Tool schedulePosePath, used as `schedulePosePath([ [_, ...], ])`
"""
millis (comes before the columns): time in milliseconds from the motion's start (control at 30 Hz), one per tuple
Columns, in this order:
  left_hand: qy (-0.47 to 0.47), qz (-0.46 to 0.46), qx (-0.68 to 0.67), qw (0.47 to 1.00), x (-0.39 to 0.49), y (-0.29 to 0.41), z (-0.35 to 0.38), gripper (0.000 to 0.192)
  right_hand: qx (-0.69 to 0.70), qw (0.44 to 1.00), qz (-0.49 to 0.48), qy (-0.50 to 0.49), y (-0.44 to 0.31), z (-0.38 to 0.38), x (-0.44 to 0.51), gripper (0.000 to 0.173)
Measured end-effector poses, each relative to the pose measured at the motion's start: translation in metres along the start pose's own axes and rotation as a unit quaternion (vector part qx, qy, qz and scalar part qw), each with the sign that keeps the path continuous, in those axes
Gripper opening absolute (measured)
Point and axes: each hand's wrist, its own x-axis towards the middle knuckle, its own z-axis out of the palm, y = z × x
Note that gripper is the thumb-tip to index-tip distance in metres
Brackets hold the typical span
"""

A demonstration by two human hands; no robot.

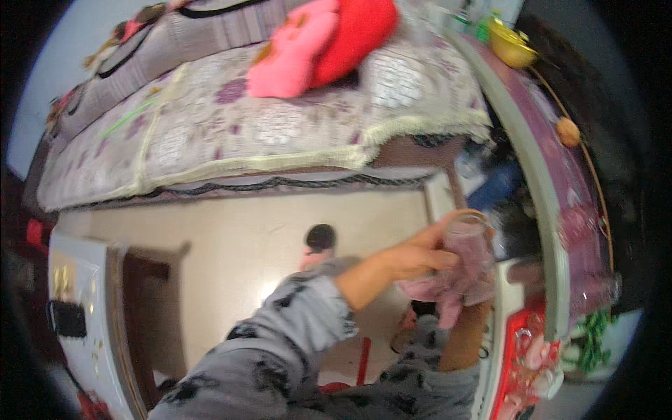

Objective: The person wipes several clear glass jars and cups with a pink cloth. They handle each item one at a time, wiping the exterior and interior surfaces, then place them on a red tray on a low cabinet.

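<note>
In front of me, to the right of the middle, my left hand [420, 257] grips a clear drinking glass [467, 231] with a pink cloth [443, 286] bunched about it. The thumb lies across the glass's near side, over the cloth. From below, my right forearm [464, 338] reaches up to the same cloth. Most of my right hand is hidden behind the cloth and glass, where it appears to hold the cloth. One end of the cloth hangs down between my forearms. Motion blurs the finger details.
A sofa [210, 126] with a floral cover bears red [362, 42] and pink [294, 58] cushions. At right, a purple-topped shelf [556, 173] carries a yellow bowl [512, 47]. Below stands a red tray [506, 362] with glassware. A pale table [86, 268] is at left.
</note>
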Motion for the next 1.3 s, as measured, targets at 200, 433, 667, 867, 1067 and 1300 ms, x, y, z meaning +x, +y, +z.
schedulePosePath([
  [200,0.125,-0.055,0.007,0.991,-0.009,0.002,-0.010,0.073,-0.211,0.975,-0.023,-0.068,-0.005,0.025,-0.002,0.040],
  [433,0.363,-0.111,0.094,0.920,-0.007,-0.020,-0.028,0.051,-0.712,0.649,-0.269,-0.020,0.049,0.004,0.035,0.034],
  [667,0.428,-0.088,0.062,0.897,-0.002,-0.017,-0.016,0.041,-0.537,0.803,-0.256,-0.031,0.060,0.006,0.041,0.033],
  [867,0.301,-0.075,0.037,0.950,-0.010,-0.015,-0.041,0.037,-0.448,0.865,-0.224,-0.039,0.047,0.013,0.033,0.036],
  [1067,0.256,-0.045,0.072,0.963,-0.004,0.004,0.000,0.055,-0.017,0.996,-0.064,-0.052,0.018,0.012,0.023,0.033],
  [1300,0.034,-0.048,0.085,0.995,-0.002,0.005,0.009,0.077,0.233,0.959,0.044,-0.157,0.003,-0.010,-0.006,0.038],
])
